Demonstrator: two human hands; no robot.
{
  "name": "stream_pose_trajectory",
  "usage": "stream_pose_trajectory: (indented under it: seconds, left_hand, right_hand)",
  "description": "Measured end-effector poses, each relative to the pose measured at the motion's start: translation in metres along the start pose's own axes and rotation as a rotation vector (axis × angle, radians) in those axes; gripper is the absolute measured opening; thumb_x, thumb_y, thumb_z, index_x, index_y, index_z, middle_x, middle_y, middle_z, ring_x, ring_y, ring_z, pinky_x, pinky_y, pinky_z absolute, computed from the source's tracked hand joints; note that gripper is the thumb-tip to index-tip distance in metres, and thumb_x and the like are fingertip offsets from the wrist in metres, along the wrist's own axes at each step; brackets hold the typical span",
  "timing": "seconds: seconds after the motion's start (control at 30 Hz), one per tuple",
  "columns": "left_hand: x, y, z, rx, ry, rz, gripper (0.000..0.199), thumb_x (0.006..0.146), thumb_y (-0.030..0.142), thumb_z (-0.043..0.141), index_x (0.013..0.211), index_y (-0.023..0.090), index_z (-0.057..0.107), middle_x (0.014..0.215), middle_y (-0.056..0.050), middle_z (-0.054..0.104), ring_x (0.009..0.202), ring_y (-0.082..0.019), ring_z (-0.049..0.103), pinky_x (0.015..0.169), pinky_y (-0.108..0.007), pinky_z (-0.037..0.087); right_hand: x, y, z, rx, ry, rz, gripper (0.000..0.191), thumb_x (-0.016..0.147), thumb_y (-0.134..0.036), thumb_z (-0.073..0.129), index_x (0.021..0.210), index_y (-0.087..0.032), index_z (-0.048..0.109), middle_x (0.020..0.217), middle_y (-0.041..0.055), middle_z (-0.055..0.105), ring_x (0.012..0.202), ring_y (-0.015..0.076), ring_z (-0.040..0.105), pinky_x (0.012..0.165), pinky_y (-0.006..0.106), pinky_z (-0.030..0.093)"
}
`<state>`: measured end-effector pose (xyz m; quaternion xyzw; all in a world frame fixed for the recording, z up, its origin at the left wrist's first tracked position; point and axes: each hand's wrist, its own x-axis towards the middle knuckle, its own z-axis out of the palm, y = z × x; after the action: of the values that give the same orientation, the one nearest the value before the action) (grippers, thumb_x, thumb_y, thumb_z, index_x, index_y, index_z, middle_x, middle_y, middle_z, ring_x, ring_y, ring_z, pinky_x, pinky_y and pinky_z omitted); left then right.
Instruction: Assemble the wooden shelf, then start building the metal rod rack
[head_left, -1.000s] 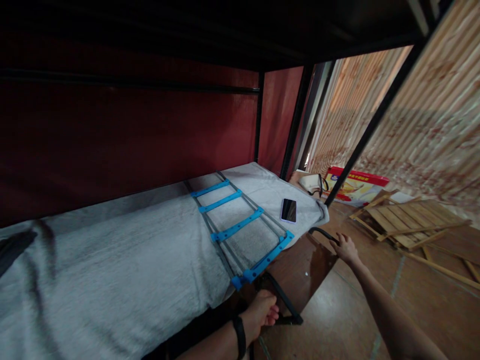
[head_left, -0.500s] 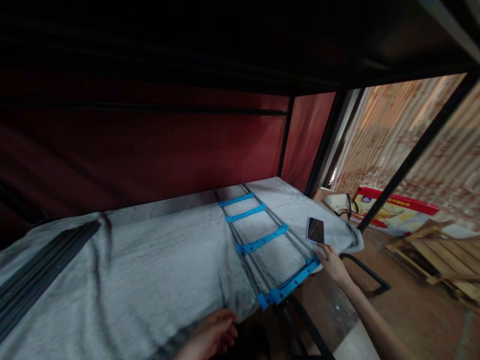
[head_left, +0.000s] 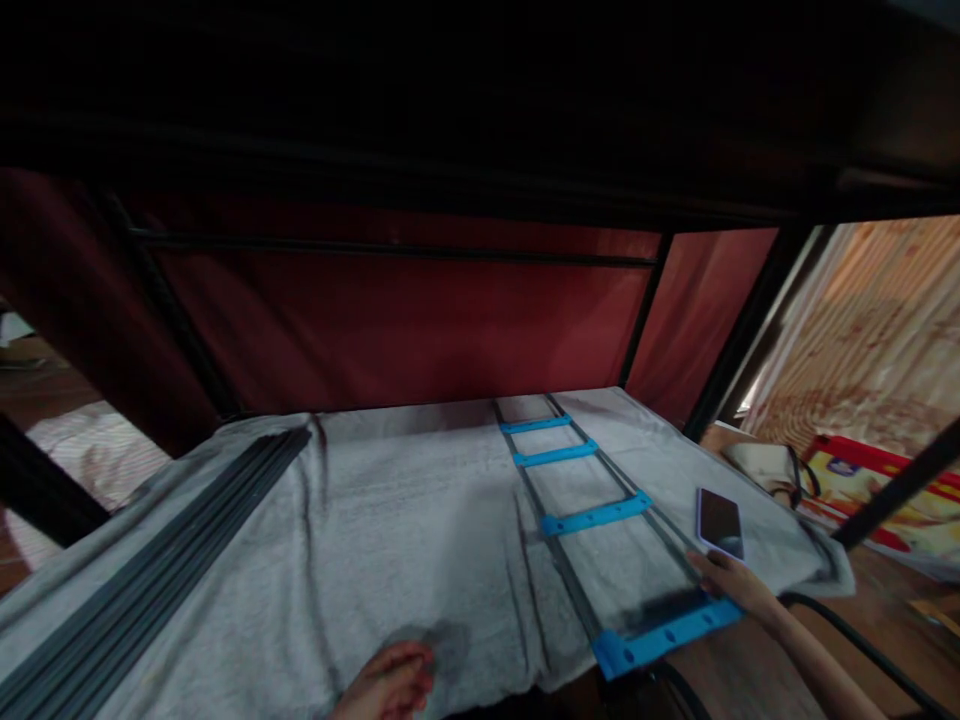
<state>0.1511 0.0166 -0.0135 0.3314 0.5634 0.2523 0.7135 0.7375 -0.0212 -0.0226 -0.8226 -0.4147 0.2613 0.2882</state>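
Note:
A frame of grey rods joined by blue perforated crosspieces (head_left: 596, 515) lies on the grey cloth (head_left: 405, 540), its near end at the cloth's front edge. My right hand (head_left: 726, 580) is at the near right corner, its fingers closed around a grey rod just above the nearest blue crosspiece. Low in the middle, my left hand (head_left: 390, 680) hovers over the cloth's front part, fingers curled together, with no object visible in them. A phone (head_left: 720, 522) lies just beyond my right hand. On the left rests a bundle of loose grey rods (head_left: 172, 560).
Black metal posts (head_left: 739, 340) and a dark upper deck enclose the cloth-covered surface, with a red panel (head_left: 420, 330) behind. On the right are a red and yellow box (head_left: 877, 490), a pale item with a black strap (head_left: 765, 465) and a black curved tube (head_left: 847, 635).
My view has turned left, so the frame and phone appear farther right and the rod bundle shows more fully. My right hand stays at the frame's near right corner. My left hand stays curled.

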Motion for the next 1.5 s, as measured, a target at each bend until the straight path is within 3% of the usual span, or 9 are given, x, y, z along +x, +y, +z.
stream_pose_trajectory:
  seconds: [0.2,0.4,0.5,0.6,0.8,0.93,1.1,1.3,1.5]
  left_hand:
    - [0.007,-0.005,0.019,-0.129,-0.091,0.043,0.052,0.057,0.051,0.083,0.094,0.019,0.066,0.074,-0.003,0.069,0.069,-0.018,0.067,0.064,-0.027,0.045]
    - [0.013,-0.016,0.038,-0.249,-0.178,0.022,0.047,0.062,0.050,0.083,0.094,0.018,0.066,0.076,-0.003,0.069,0.073,-0.019,0.068,0.067,-0.028,0.047]
    - [0.016,-0.017,0.040,-0.322,-0.139,0.020,0.052,0.066,0.057,0.079,0.098,0.019,0.064,0.081,-0.004,0.071,0.077,-0.020,0.069,0.068,-0.029,0.049]
    - [0.017,-0.009,0.037,-0.387,-0.052,0.039,0.057,0.069,0.063,0.073,0.105,0.019,0.062,0.086,-0.006,0.072,0.081,-0.021,0.070,0.070,-0.030,0.051]
    - [0.025,0.013,-0.001,-0.295,0.213,0.188,0.053,0.064,0.052,0.077,0.103,0.020,0.060,0.083,-0.005,0.071,0.074,-0.020,0.067,0.063,-0.029,0.047]
    - [0.037,0.019,-0.039,-0.145,0.329,0.320,0.048,0.060,0.051,0.076,0.093,0.020,0.059,0.075,-0.002,0.065,0.057,-0.014,0.056,0.054,-0.025,0.036]
    - [0.050,0.029,-0.069,0.020,0.452,0.347,0.045,0.059,0.057,0.071,0.082,0.019,0.060,0.066,-0.001,0.059,0.057,-0.017,0.052,0.054,-0.029,0.038]
    - [0.056,0.028,-0.097,0.401,0.538,0.618,0.039,0.069,0.057,0.064,0.074,0.018,0.067,0.083,-0.011,0.066,0.092,-0.031,0.063,0.090,-0.044,0.049]
    - [0.061,0.023,-0.125,0.800,0.718,0.691,0.053,0.089,0.051,0.040,0.109,0.014,0.071,0.126,-0.017,0.063,0.125,-0.032,0.053,0.111,-0.048,0.038]
  right_hand:
    - [-0.037,-0.027,0.007,0.158,-0.017,0.020,0.048,0.065,-0.073,0.051,0.063,-0.026,0.045,0.041,-0.0013,0.048,0.042,0.0149,0.044,0.049,0.029,0.036]
    - [-0.086,-0.048,0.023,0.203,-0.029,0.057,0.051,0.062,-0.076,0.051,0.059,-0.026,0.043,0.042,-0.0018,0.045,0.044,0.0157,0.046,0.051,0.030,0.040]
    - [-0.106,-0.066,0.049,0.209,-0.081,0.084,0.052,0.060,-0.078,0.050,0.058,-0.026,0.043,0.041,-0.0013,0.046,0.044,0.0168,0.047,0.052,0.031,0.041]
    - [-0.124,-0.090,0.096,0.232,-0.101,0.030,0.052,0.064,-0.079,0.047,0.058,-0.027,0.042,0.041,-0.0014,0.047,0.048,0.0175,0.051,0.058,0.031,0.044]
    - [-0.156,-0.143,0.209,0.376,-0.110,0.017,0.057,0.066,-0.082,0.043,0.068,-0.026,0.049,0.038,-0.0052,0.041,0.043,0.0170,0.045,0.053,0.031,0.038]
    - [-0.172,-0.171,0.253,0.441,-0.123,0.044,0.054,0.067,-0.081,0.045,0.067,-0.027,0.047,0.041,-0.0051,0.042,0.044,0.0172,0.045,0.052,0.031,0.037]
    - [-0.179,-0.185,0.276,0.413,-0.117,0.024,0.052,0.072,-0.078,0.042,0.070,-0.027,0.050,0.042,-0.0052,0.044,0.046,0.0188,0.051,0.055,0.032,0.041]
    - [-0.176,-0.179,0.294,0.358,-0.112,0.026,0.045,0.078,-0.070,0.043,0.066,-0.027,0.047,0.043,-0.0041,0.048,0.048,0.0189,0.054,0.059,0.032,0.043]
    - [-0.175,-0.182,0.302,0.362,-0.122,0.043,0.043,0.077,-0.069,0.041,0.072,-0.027,0.050,0.043,-0.0044,0.048,0.049,0.0201,0.055,0.060,0.033,0.042]
